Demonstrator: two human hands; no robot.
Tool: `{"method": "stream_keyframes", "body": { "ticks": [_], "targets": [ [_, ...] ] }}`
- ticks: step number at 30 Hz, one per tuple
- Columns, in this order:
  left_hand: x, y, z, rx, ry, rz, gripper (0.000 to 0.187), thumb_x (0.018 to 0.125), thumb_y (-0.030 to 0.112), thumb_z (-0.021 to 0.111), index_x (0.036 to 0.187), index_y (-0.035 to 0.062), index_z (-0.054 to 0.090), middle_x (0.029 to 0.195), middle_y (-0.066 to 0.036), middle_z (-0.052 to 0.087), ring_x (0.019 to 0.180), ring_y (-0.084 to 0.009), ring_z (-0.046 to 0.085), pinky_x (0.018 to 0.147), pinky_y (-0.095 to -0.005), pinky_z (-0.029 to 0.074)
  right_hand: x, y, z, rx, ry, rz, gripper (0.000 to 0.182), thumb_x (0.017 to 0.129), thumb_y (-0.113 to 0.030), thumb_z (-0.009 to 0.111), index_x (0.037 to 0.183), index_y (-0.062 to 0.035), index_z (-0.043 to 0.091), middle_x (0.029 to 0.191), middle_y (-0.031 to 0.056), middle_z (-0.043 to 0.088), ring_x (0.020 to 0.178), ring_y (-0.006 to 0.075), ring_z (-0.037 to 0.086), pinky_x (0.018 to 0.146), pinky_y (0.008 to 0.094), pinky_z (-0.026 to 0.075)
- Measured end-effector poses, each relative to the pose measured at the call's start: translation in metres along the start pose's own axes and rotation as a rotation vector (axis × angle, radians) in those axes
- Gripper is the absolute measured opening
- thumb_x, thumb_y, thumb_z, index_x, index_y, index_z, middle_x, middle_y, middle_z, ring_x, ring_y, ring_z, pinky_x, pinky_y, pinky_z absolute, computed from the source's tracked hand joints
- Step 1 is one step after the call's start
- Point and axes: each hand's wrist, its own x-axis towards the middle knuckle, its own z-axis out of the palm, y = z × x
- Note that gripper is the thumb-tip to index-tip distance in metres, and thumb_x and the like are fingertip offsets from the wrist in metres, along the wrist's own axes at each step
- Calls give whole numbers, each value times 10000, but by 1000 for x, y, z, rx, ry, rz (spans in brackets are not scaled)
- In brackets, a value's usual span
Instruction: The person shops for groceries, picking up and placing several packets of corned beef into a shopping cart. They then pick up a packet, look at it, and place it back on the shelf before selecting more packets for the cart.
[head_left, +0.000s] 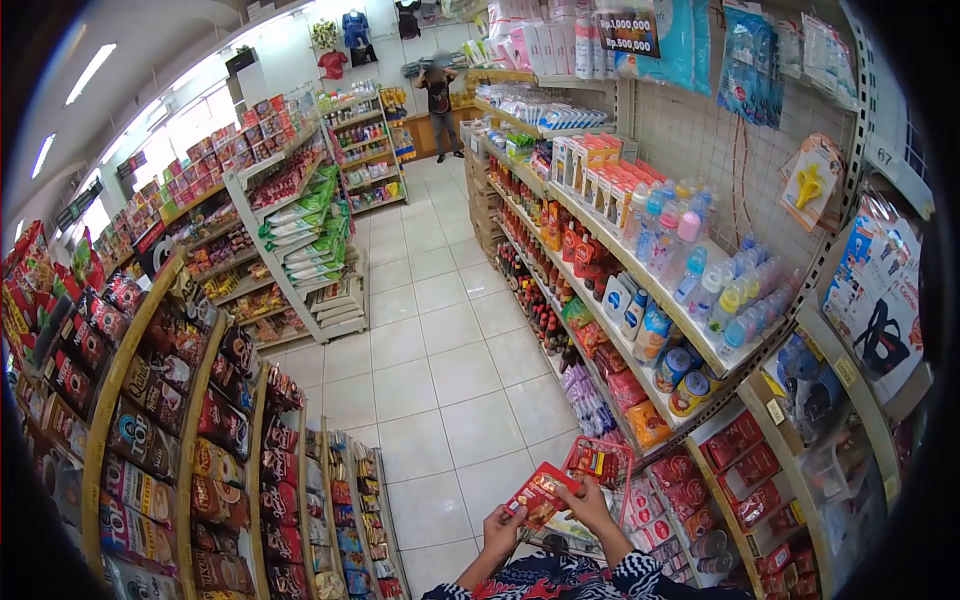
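Observation:
A flat red packet (541, 496) with printed pictures is held out in front of my body. My left hand (503, 526) grips its near left edge, with the thumb on top. My right hand (588, 501) is closed on its right side. Just beyond my right hand is a pink-red shopping basket (631, 468), its lower part hidden by my hand and arm. Another red packet (597, 462) with a yellow patch shows inside the basket.
Shelves of coffee packs (140, 440) stand close on my left. On the right, a long shelf holds baby bottles (690, 225), cans (672, 368) and red packs (752, 470). A white tiled aisle (425, 385) runs ahead between shelves. A person (438, 100) stands at the far end, arms raised.

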Motion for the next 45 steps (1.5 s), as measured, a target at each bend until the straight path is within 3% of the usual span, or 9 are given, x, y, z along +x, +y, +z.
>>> {"method": "stream_keyframes", "body": {
  "ticks": [2, 4, 6, 7, 12, 17, 26, 36, 45],
  "targets": [
    [1, 0, 0, -51, 4, -3, 213, 955, 131, 717, 1092, -18, 651, 1014, -99, 726, 902, -122, 669, 802, -267, 534, 4, 25, 5, 246, -127, 28, 442, 887, -264, 792, 1135, 24, 566, 892, 142, 718, 792, 138, 691, 639, 291, 532],
    [1, -3, 2, -106, 8, -5, 201, 958, 134, 716, 1085, -10, 657, 1001, -92, 727, 885, -115, 666, 788, -259, 531, 6, 44, 10, 218, -214, -9, 411, 891, -225, 787, 1157, 24, 597, 954, 116, 724, 803, 129, 683, 665, 288, 539],
    [0, -9, 5, -6, -68, -17, 176, 962, 141, 712, 1061, 2, 669, 967, -72, 724, 849, -103, 658, 770, -249, 529, -4, 44, 20, 261, -190, -130, 282, 911, -163, 755, 1136, -14, 671, 960, 74, 739, 793, 143, 696, 646, 296, 559],
    [0, -14, 5, -64, -58, -37, 181, 961, 154, 717, 1048, 0, 675, 949, -55, 718, 837, -95, 652, 761, -242, 528, -3, 49, 22, 259, -177, -12, 189, 905, -134, 754, 1047, -13, 722, 950, 57, 744, 811, 124, 693, 716, 289, 549],
    [3, -32, -12, 116, -77, -67, 236, 958, 195, 722, 1038, -8, 632, 945, -78, 707, 836, -128, 679, 784, -267, 551, -4, 64, 30, 234, -144, -64, 215, 900, -118, 751, 1072, 5, 710, 946, 67, 748, 803, 136, 700, 709, 294, 556],
    [0, -34, -10, 154, -145, -65, 292, 979, 243, 696, 1054, -21, 597, 900, -114, 711, 829, -146, 708, 706, -262, 564, -1, 63, 31, 208, -120, -4, 247, 892, -102, 751, 1106, 8, 694, 933, 89, 749, 797, 156, 709, 699, 299, 562],
    [-8, -9, 0, 403, -114, -7, 323, 982, 256, 687, 1051, -49, 604, 933, -147, 732, 869, -183, 731, 753, -282, 579, 0, 54, 28, 218, -137, 49, 220, 897, -91, 741, 1087, 11, 696, 894, 94, 746, 738, 160, 708, 653, 299, 567],
    [-4, -18, -4, 390, -100, -2, 367, 980, 299, 690, 1061, -51, 617, 897, -158, 740, 844, -191, 739, 719, -291, 575, 8, 67, 31, 215, -113, 17, 218, 894, -87, 746, 1088, 2, 702, 905, 84, 746, 765, 151, 707, 676, 297, 567],
    [-6, -10, -2, 411, -99, -32, 375, 978, 289, 692, 1070, -66, 614, 948, -150, 728, 871, -174, 719, 774, -283, 574, 3, 47, 29, 184, -123, 52, 210, 896, -93, 735, 1080, 6, 708, 915, 81, 747, 771, 148, 701, 684, 297, 556]
  ]
}}
